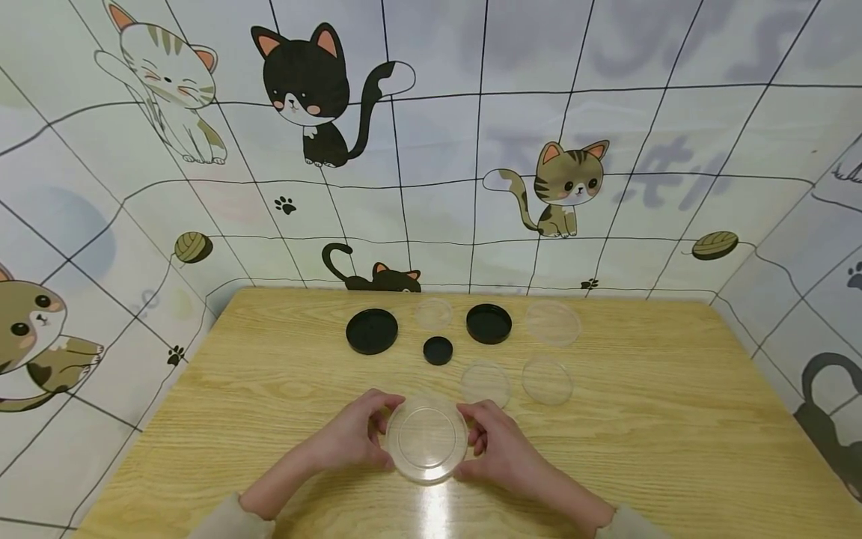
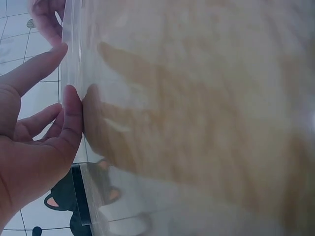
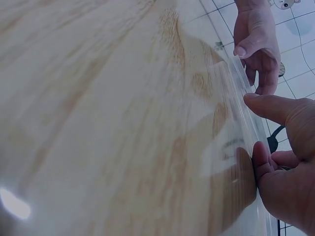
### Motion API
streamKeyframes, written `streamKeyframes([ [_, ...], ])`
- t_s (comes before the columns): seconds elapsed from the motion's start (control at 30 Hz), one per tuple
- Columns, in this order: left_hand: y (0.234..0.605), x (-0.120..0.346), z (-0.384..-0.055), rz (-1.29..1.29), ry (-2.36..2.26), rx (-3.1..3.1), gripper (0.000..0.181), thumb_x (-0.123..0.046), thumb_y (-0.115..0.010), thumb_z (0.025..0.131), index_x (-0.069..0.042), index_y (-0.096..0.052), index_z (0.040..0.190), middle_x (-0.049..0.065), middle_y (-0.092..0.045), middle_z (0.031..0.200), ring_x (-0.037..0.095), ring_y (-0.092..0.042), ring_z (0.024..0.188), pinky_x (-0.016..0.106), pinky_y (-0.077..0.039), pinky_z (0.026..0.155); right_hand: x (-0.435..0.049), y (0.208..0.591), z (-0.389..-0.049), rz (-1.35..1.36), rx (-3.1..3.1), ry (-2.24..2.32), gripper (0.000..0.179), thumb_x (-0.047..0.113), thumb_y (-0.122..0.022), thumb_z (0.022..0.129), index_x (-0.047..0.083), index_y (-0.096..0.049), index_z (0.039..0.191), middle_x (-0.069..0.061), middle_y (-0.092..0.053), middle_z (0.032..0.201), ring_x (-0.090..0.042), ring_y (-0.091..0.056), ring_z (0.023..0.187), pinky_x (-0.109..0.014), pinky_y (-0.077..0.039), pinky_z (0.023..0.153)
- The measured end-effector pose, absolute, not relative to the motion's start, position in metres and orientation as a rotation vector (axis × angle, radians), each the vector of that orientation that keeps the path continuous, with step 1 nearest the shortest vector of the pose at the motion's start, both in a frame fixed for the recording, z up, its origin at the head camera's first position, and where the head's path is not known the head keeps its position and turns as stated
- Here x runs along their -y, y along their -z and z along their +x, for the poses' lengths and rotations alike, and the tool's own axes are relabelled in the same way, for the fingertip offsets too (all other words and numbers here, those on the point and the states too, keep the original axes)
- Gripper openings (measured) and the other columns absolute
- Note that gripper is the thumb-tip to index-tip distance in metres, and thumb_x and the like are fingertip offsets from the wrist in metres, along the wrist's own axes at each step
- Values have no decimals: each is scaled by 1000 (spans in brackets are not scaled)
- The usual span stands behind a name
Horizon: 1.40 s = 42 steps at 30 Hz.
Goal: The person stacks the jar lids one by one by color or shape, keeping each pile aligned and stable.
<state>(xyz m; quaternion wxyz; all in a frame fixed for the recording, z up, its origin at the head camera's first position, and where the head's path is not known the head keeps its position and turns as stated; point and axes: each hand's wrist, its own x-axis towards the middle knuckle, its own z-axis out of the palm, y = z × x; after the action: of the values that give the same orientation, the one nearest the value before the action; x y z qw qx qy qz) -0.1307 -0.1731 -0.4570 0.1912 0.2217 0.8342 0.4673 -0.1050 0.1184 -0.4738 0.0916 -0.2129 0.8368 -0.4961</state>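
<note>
A clear round plastic lid [image 1: 428, 438] with a raised ring lies between both hands near the front of the table. On its left side, my left hand [image 1: 353, 436] holds the rim, thumb toward the near edge and forefinger toward the far edge. My right hand [image 1: 501, 449] grips the opposite side in the same way. Both wrist views show fingertips touching the clear rim, from the left hand [image 2: 39, 132] and the right hand [image 3: 290, 162]. Whether the lid touches the tabletop is hard to tell.
Behind the hands on the wooden table [image 1: 646, 404] are a large black round dish [image 1: 372, 331], another black dish [image 1: 488, 323] and a small black one [image 1: 438, 350]. Several clear discs lie among them, including one close to the right hand [image 1: 486, 384]. A cat-patterned curtain [image 1: 438, 150] surrounds the table.
</note>
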Motion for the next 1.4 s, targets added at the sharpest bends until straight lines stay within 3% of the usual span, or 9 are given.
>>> streamKeyframes([
  [0.47, 455, 175, -132, 597, -1373, -2291, 87, 9, -90, 65, 4, -51, 143, 12, -51, 110, 20, -52, 82, 23, -50, 66, -120, 475, -107, -627, -2475, 1466, 81, 3, -92, 69, -11, -54, 138, -3, -54, 100, -7, -55, 76, -21, -51, 70],
  [0.67, 455, 175, -131, 578, -1467, -2227, 90, 11, -89, 65, 8, -47, 144, 15, -50, 120, 22, -52, 86, 24, -51, 67, -120, 475, -107, -621, -2476, 1464, 81, 2, -92, 68, -10, -54, 138, -4, -54, 102, -7, -55, 76, -21, -51, 70],
  [0.93, 454, 182, -136, 557, -1424, -2229, 90, 6, -90, 69, 5, -44, 147, 18, -49, 128, 24, -55, 90, 25, -52, 73, -121, 472, -107, -633, -2483, 1459, 83, 4, -94, 69, -7, -53, 141, -9, -54, 116, -7, -56, 77, -21, -52, 69],
  [1.4, 427, 182, -156, 565, -1473, -2265, 82, 1, -86, 80, 2, -43, 149, 26, -44, 140, 32, -56, 97, 30, -56, 78, -138, 434, -128, -732, -2592, 1505, 83, 3, -92, 74, 0, -50, 146, -20, -54, 130, -25, -61, 84, -32, -56, 74],
])
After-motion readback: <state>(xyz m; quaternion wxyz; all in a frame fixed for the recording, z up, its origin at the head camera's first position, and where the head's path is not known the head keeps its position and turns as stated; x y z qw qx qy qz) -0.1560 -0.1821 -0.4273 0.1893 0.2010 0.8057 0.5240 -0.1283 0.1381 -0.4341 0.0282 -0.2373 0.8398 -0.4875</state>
